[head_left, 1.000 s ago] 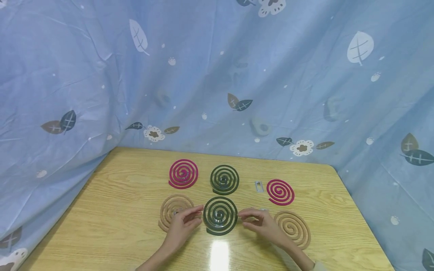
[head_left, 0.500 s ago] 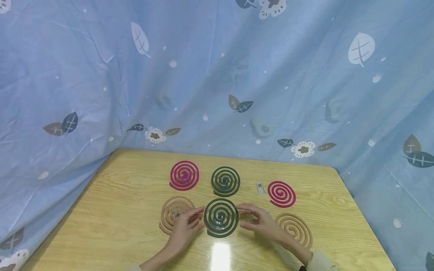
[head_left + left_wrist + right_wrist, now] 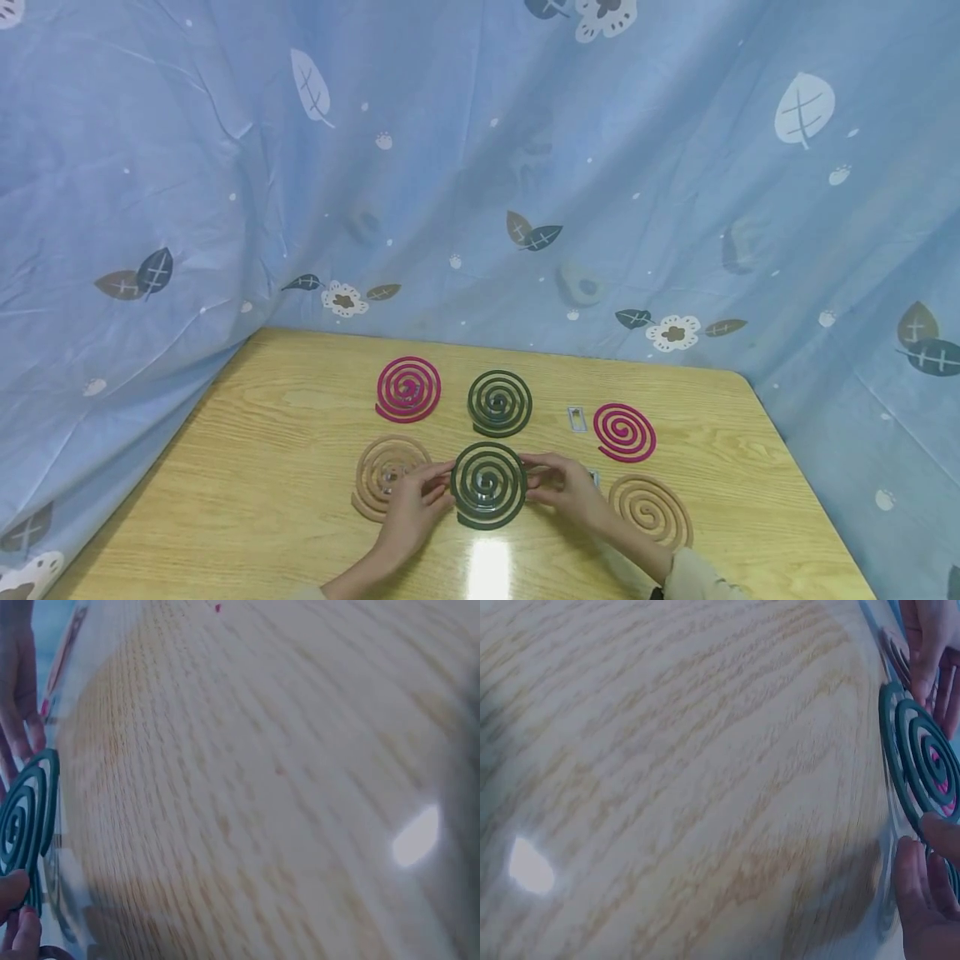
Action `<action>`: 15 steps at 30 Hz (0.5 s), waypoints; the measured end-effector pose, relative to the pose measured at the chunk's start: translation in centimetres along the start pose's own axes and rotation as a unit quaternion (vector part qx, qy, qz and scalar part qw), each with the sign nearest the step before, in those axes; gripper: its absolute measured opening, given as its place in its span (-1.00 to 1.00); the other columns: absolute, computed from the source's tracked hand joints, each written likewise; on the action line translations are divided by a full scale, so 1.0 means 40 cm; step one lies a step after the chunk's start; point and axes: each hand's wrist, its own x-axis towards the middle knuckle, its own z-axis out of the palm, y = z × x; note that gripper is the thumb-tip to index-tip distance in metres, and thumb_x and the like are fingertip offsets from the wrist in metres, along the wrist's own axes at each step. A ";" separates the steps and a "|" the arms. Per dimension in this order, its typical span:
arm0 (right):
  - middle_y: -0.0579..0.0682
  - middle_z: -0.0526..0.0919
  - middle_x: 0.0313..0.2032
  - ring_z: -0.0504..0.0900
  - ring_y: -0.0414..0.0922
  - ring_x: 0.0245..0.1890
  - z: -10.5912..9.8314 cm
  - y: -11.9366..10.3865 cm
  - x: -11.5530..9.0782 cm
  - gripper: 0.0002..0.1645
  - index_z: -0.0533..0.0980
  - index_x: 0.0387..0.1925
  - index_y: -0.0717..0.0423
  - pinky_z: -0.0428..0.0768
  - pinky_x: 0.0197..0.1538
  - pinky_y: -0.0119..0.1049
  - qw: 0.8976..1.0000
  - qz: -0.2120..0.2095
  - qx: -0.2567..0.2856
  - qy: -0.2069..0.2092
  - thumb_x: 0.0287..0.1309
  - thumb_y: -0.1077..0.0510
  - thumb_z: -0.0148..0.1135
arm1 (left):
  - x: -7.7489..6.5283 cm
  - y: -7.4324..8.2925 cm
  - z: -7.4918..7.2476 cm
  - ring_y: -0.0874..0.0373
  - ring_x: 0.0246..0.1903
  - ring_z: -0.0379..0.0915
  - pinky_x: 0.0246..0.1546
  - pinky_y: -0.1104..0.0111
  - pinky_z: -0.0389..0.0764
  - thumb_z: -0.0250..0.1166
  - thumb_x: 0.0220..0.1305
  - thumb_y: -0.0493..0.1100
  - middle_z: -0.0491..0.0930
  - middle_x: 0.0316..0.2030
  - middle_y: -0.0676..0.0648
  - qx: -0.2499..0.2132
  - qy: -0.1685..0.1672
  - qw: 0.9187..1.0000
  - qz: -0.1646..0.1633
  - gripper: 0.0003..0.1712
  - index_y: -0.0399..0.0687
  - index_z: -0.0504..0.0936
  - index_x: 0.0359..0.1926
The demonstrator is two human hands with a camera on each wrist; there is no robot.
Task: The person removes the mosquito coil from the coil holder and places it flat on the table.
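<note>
A dark green mosquito coil (image 3: pixel 487 482) is between my two hands in the head view, its centre over a shiny metal stand. My left hand (image 3: pixel 408 510) pinches its left edge; thumb (image 3: pixel 13 889) and fingers (image 3: pixel 27 934) meet at the rim in the left wrist view. At the opposite edge my right hand (image 3: pixel 567 493) holds the rim, thumb (image 3: pixel 939 834) above and fingers (image 3: pixel 910 874) below in the right wrist view. Behind it lies another green coil (image 3: pixel 498 402). A tan coil (image 3: pixel 361 479) sits partly hidden behind my left hand.
Back left on the wooden table (image 3: pixel 285 433) is a pink coil (image 3: pixel 407 388). To the right lie a second pink coil (image 3: pixel 622 430), a second tan coil (image 3: pixel 647 510) and a small metal stand (image 3: pixel 582 419). Another metal piece (image 3: pixel 595 478) shows behind my right hand. A blue curtain (image 3: pixel 450 167) surrounds the table.
My right hand's thumb and fingers have come in closer onto the green coil's right edge. The left hand's fingers have drawn nearer its left edge. The other coils stay put.
</note>
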 end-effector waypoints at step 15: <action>0.29 0.59 -0.10 0.66 -0.05 -0.28 0.018 0.000 -0.001 -0.44 0.52 0.00 0.44 0.69 -0.09 -0.31 0.999 0.015 -0.009 0.041 -0.15 0.42 0.42 | 0.010 -0.015 0.003 -0.05 -0.20 0.62 -0.15 0.48 0.66 0.39 -0.12 -0.59 0.59 -0.13 -0.27 0.002 0.014 1.000 0.005 -0.50 -0.39 0.60 -0.04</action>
